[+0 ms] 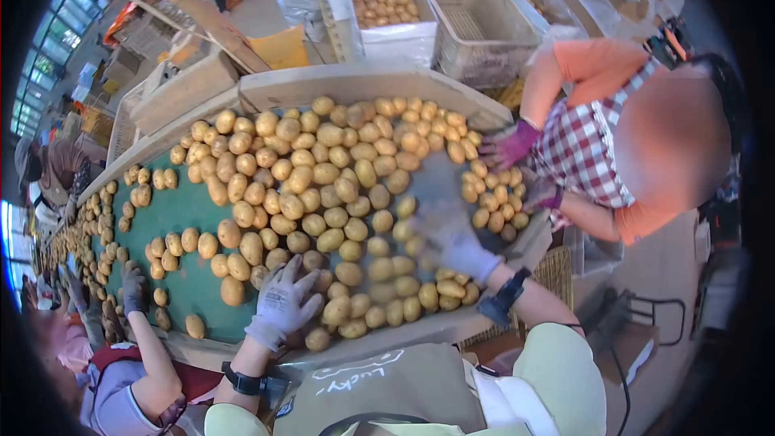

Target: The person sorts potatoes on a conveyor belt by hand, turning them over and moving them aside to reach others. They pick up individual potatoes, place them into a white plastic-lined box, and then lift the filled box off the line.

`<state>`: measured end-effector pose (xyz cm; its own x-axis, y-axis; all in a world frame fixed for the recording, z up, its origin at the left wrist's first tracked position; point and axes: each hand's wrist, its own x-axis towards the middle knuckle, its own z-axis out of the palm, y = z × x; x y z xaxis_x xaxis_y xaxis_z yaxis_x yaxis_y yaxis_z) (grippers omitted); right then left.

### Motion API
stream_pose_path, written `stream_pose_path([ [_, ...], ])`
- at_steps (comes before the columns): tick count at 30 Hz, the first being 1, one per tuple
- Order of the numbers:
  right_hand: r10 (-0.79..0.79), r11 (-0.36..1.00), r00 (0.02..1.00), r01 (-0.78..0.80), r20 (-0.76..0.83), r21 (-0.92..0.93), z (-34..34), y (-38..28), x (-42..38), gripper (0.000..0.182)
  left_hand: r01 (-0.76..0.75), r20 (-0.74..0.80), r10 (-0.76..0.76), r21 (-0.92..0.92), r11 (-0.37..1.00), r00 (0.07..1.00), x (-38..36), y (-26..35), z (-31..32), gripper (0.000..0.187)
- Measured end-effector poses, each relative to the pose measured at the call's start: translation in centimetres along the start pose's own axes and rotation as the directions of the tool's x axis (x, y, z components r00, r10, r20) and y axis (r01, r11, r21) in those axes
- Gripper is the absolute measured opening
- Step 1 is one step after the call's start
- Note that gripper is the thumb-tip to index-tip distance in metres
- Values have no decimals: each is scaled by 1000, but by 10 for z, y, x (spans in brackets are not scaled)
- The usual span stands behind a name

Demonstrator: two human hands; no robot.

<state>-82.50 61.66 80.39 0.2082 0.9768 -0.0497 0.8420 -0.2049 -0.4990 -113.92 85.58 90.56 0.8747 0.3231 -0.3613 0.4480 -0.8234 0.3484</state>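
Observation:
Potatoes [323,171] cover much of a green sorting belt [161,208] in front of me. My left hand [282,304], in a light grey work glove, lies at the near edge of the pile. Its fingers are spread, with the tips touching potatoes. My right hand [456,244], gloved in the same way, reaches over the potatoes on the right side. Motion smears its fingers, and the potatoes just left of it are blurred too. A grey metal patch [440,173] shows beyond that hand.
Opposite on the right, a person in a checked apron [588,141] has purple-gloved hands [512,144] at the small potatoes. Co-workers' gloved hands [133,287] are along the belt at left. Wooden boards [363,79] edge the belt; crates [476,12] stand behind.

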Motion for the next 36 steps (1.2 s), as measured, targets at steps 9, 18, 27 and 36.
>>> stream_pose_path([
  [9,402,915,914,-403,57,10,8,-47,103,87,-105,24,105,22,994,994,15,-3,2,55],
  [18,289,957,950,-289,122,-17,-11,-67,-57,71,-67,-33,66,-44,997,997,-9,3,-6,50],
  [27,431,888,755,-453,-494,83,5,79,-66,22,-13,3,13,-28,1000,1000,-10,2,-5,50],
  [36,620,541,745,-633,245,554,14,107,-23,49,32,-37,-31,39,999,999,-13,-1,4,47],
])
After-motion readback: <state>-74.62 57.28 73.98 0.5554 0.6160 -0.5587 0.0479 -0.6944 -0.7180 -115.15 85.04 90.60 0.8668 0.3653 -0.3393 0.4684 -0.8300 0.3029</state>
